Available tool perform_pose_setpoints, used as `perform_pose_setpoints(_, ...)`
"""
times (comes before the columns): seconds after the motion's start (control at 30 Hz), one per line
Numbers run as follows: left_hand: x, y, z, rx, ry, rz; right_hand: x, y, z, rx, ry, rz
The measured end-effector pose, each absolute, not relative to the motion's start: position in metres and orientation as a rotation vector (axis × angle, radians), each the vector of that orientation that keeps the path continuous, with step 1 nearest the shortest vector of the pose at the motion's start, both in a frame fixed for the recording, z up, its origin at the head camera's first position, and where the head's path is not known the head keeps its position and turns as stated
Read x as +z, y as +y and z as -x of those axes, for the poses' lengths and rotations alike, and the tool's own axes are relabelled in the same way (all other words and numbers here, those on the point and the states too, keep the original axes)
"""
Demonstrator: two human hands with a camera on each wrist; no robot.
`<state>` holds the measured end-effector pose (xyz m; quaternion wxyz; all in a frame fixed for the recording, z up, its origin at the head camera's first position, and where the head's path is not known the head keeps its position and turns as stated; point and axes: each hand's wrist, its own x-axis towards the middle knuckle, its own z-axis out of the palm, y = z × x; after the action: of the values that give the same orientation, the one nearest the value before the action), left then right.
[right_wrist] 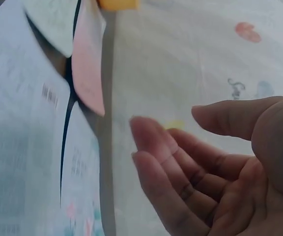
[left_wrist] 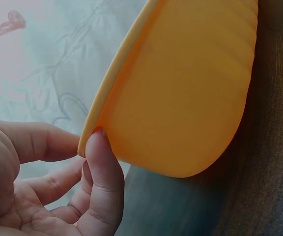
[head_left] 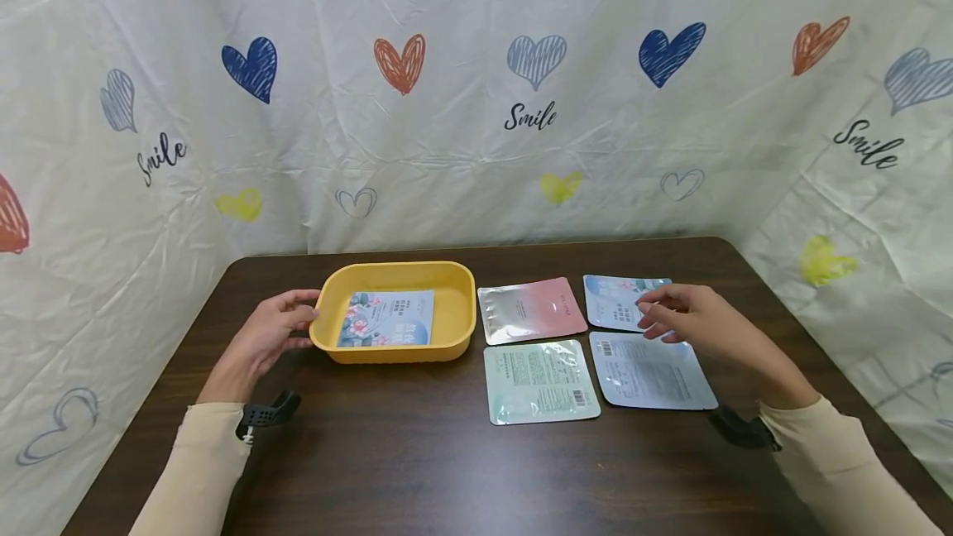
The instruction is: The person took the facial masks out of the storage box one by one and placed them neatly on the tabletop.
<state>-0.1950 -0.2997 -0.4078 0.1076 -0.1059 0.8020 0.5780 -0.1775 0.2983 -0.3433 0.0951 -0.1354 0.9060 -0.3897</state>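
My left hand (head_left: pixel 274 332) pinches the left end of a yellow plastic tray (head_left: pixel 402 355); its rim (left_wrist: pixel 113 73) is between thumb and finger in the left wrist view. Inside the tray lies a pale blue floral sachet (head_left: pixel 395 318). My right hand (head_left: pixel 688 317) is over the right end of another floral blue sachet (head_left: pixel 612 302), fingers loosely bent and apart, holding nothing. Just in front of that one lies a plain light blue sachet (head_left: pixel 651 370) with printed text and a barcode. Between these and the tray are a pink and silver sachet (head_left: pixel 532 310) and a pale green sachet (head_left: pixel 542 383).
Everything sits on a dark brown wooden table (head_left: pixel 417 461). A white cloth (head_left: pixel 447 131) printed with hearts and "Smile" hangs behind the table and along both sides. Each wrist wears a black band (head_left: pixel 270 413).
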Motion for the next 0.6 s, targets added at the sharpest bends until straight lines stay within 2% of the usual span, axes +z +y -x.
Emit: perform_pose_setpoints(0.6,-0.407,-0.298,0.196,1.699,2.368,0.287,-0.335,0.229,0.192,-1.469,2.352,0.561)
